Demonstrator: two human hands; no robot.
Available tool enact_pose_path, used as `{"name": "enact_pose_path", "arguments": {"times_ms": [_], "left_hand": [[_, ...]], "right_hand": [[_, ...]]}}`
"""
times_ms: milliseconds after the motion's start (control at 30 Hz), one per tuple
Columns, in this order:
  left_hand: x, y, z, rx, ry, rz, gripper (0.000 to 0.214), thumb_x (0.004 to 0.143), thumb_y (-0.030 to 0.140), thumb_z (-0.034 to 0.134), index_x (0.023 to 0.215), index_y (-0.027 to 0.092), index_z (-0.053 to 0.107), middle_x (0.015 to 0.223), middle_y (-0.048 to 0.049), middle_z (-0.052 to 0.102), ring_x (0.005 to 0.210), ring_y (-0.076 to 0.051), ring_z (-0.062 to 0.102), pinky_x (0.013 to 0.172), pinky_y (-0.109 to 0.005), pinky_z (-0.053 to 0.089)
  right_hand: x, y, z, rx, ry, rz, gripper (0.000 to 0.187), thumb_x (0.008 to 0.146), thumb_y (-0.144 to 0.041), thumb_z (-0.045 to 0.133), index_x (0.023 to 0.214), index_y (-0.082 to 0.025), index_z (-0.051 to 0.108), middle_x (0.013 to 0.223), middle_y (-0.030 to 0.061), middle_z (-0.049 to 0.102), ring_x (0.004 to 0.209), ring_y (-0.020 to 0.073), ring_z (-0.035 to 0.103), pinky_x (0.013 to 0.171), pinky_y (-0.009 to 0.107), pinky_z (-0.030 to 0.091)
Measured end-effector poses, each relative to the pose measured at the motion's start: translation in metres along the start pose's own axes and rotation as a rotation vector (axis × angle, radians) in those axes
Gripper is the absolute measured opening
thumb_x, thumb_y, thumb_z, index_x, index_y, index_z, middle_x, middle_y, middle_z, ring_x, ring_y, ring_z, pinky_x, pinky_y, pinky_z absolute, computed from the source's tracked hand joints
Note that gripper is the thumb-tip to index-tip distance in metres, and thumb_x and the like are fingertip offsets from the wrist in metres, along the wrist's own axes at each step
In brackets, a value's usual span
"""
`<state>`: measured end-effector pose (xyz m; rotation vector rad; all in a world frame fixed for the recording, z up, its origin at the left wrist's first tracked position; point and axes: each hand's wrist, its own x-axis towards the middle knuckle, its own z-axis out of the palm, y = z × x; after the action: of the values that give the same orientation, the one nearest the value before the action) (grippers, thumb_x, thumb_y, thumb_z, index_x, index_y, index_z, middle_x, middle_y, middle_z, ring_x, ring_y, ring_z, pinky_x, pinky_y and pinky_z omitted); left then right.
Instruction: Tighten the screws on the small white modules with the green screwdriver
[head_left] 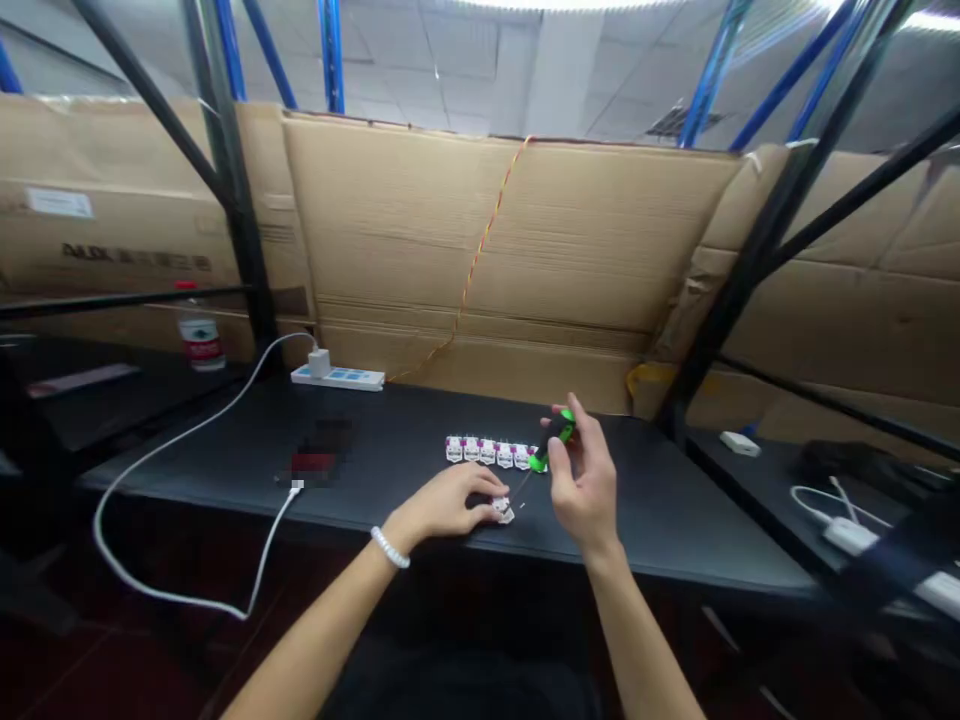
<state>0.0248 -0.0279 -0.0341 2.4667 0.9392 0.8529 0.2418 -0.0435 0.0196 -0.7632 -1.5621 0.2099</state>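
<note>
Holding a green-and-black screwdriver (pixel 562 428) with curled fingers, the right hand (pixel 589 490) aims its shaft toward a small white part (pixel 504 512) by the near edge of the worktop (pixel 675 520). The left hand (pixel 442 502) pinches that part between thumb and fingers. Just beyond, white-and-purple pieces (pixel 487 453) sit in a row; a power strip (pixel 356 379) lies far left.

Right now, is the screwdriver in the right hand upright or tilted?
Tilted. The screwdriver slants from the right hand down toward the white piece held by the left hand.
</note>
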Motion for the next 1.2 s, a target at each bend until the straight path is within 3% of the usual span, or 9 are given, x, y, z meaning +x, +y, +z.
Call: {"name": "enact_pose_path", "arguments": {"times_ms": [133,600,700,800,900,1033,1200], "left_hand": [[0.001,-0.005,0.001,-0.013,0.018,0.021,0.022,0.101,0.033,0.071,0.117,0.023,0.083,0.124,-0.0078,0.080,0.117,-0.025,0.072,0.109,-0.037,0.052],[-0.002,0.002,-0.003,-0.009,0.024,-0.034,0.028,0.096,0.017,0.065,0.120,0.019,0.078,0.128,-0.0097,0.078,0.122,-0.027,0.071,0.114,-0.042,0.052],[-0.001,0.007,-0.002,0.008,0.022,-0.040,0.036,0.093,0.010,0.060,0.124,0.020,0.075,0.129,-0.0085,0.077,0.124,-0.026,0.068,0.116,-0.041,0.050],[0.001,0.018,0.003,0.026,0.035,-0.038,0.033,0.093,0.013,0.065,0.123,0.022,0.075,0.130,-0.0073,0.076,0.129,-0.027,0.064,0.120,-0.043,0.044],[0.007,0.030,0.014,0.039,0.094,-0.122,0.026,0.092,0.022,0.075,0.118,0.023,0.076,0.127,-0.0073,0.076,0.128,-0.029,0.063,0.119,-0.047,0.042],[0.015,0.035,0.029,0.048,0.145,-0.192,0.011,0.091,0.020,0.078,0.102,0.022,0.080,0.120,-0.0059,0.078,0.122,-0.028,0.066,0.114,-0.049,0.041],[0.018,0.032,0.033,0.042,0.147,-0.223,0.007,0.091,0.017,0.077,0.088,0.022,0.080,0.113,-0.0051,0.080,0.117,-0.028,0.068,0.112,-0.050,0.040]], "right_hand": [[-0.001,0.003,0.000,0.022,0.024,0.001,0.057,0.104,-0.027,0.056,0.160,-0.027,0.048,0.139,0.0149,0.064,0.115,0.0264,0.074,0.102,0.048,0.062],[0.004,0.011,-0.015,0.005,0.110,-0.002,0.054,0.103,-0.030,0.060,0.156,-0.027,0.053,0.134,0.0132,0.066,0.112,0.0271,0.075,0.101,0.048,0.063],[0.004,0.016,-0.017,0.007,0.121,0.007,0.054,0.102,-0.030,0.061,0.155,-0.026,0.054,0.134,0.0135,0.066,0.111,0.0266,0.076,0.099,0.047,0.064],[0.002,0.021,-0.018,-0.003,0.131,0.007,0.053,0.102,-0.031,0.062,0.154,-0.026,0.055,0.132,0.0132,0.066,0.111,0.0265,0.076,0.100,0.047,0.064],[-0.001,0.027,-0.018,-0.006,0.146,0.022,0.052,0.102,-0.031,0.062,0.153,-0.027,0.056,0.132,0.0129,0.066,0.110,0.0262,0.076,0.099,0.046,0.064],[-0.004,0.033,-0.019,0.029,0.168,0.033,0.052,0.102,-0.033,0.062,0.153,-0.026,0.055,0.133,0.0138,0.066,0.110,0.0265,0.076,0.098,0.046,0.065],[-0.006,0.032,-0.021,0.068,0.171,0.055,0.054,0.102,-0.033,0.063,0.155,-0.027,0.055,0.136,0.0146,0.066,0.112,0.0273,0.076,0.100,0.048,0.064]]}}
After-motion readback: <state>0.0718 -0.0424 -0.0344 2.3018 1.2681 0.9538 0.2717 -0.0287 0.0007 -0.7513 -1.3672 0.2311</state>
